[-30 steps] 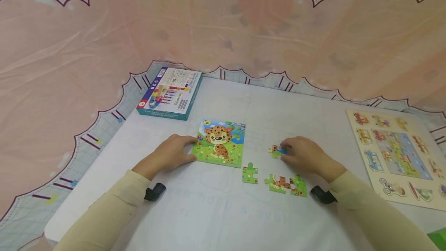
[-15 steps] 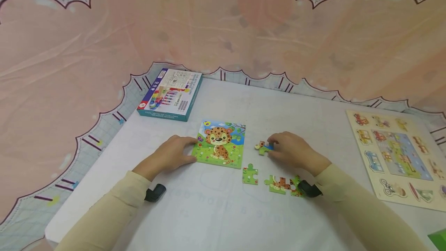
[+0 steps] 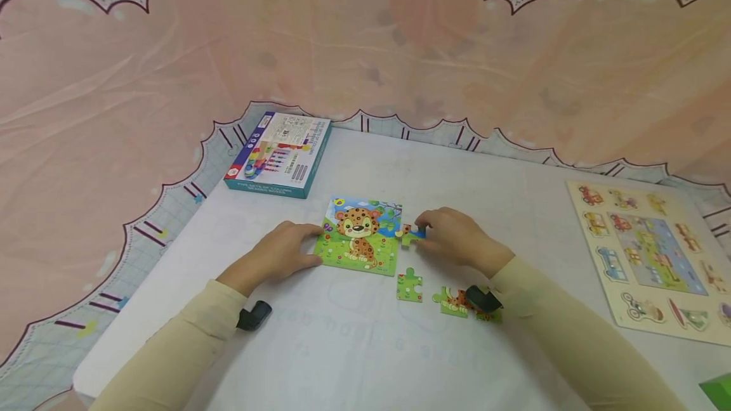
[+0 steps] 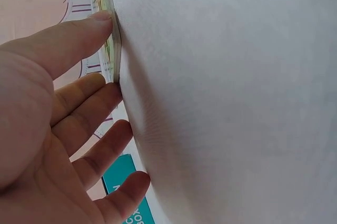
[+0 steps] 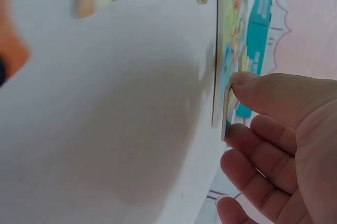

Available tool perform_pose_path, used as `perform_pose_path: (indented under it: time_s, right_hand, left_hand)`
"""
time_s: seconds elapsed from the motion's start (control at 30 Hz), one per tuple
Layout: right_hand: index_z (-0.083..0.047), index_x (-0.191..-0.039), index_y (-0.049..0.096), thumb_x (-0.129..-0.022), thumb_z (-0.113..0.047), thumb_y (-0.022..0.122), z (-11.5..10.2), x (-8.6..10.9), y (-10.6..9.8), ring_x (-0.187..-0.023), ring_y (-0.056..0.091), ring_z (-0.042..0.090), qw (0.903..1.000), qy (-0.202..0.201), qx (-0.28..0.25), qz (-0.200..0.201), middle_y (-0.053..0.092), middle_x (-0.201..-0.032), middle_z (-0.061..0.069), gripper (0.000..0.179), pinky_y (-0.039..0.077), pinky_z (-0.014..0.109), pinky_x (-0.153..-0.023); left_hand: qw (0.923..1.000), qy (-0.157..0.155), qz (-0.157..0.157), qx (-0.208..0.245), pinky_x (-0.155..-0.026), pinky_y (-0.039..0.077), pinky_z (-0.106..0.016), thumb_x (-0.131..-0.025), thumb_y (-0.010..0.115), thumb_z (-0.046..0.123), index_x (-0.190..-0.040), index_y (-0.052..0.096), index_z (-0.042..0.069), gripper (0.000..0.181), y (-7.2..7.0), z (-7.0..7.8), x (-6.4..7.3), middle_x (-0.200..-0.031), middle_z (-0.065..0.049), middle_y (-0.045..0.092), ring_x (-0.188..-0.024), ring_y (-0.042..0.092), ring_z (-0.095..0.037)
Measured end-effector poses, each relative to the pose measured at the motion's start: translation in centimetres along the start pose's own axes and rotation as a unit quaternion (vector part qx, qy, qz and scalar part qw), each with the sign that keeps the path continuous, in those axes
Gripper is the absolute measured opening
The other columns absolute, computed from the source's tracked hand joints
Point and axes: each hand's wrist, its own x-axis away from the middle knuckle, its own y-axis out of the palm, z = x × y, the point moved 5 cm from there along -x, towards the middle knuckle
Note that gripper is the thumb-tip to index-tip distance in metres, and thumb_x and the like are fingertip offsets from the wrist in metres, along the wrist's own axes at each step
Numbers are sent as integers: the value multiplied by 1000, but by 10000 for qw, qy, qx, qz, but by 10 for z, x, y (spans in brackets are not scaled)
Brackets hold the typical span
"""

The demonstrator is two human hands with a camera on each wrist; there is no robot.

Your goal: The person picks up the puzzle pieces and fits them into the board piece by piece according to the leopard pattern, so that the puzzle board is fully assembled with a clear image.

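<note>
A square picture board (image 3: pixel 356 249) with a cartoon leopard cub lies on the table. Along its left edge rests my left hand (image 3: pixel 281 250), thumb low and index finger higher; the left wrist view has the thumb (image 4: pixel 79 42) against the board's side, other fingers loosely spread. My right hand (image 3: pixel 459 240) pinches a jigsaw piece (image 3: pixel 408 233), spotted, green and blue, between thumb and fingertips. That piece overlaps the board's right edge in the head view; the right wrist view catches its thin edge (image 5: pixel 226 111) under the thumb.
Below the pinched piece lies a green jigsaw piece (image 3: pixel 408 287). Joined pieces (image 3: pixel 455 301) sit further right, partly behind the black wrist camera (image 3: pixel 483 299). A boxed toy (image 3: pixel 280 154) stands back left, a wooden vehicle puzzle (image 3: pixel 599 271) at right, a green object (image 3: pixel 718 392) at the lower right.
My right hand has moved left with the jigsaw piece, from a gap away to the board's right edge. The left hand and the board have stayed put.
</note>
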Motion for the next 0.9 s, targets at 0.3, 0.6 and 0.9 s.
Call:
perform_pose_path:
  time_s: [0.3,0.6,0.9]
  right_hand:
    - [-2,-120,68,-92,-25,71,-16,-15,2,-102,62,26,9996,-285,-19,54,70,-110,8,35,51,43,-94]
    - [-2,-121,67,-92,-23,69,-29,-28,9,-109,62,28,9995,-317,66,-2,70,-113,10,36,50,44,-97]
    - [-2,-123,66,-92,-24,71,-33,-33,14,-108,63,28,9998,-149,-113,-57,70,-115,10,38,50,44,-98]
  left_hand:
    - [10000,-26,5,49,-107,40,-55,-88,78,27,-141,57,8,60,0,0,0,-137,-14,58,-129,47,-37]
    - [10000,32,16,73,-108,40,-55,-89,78,27,-141,57,7,60,0,-1,0,-137,-14,57,-129,47,-37]
    - [9999,53,16,104,-109,38,-54,-89,78,27,-142,56,8,61,0,-1,0,-138,-14,57,-131,46,-36]
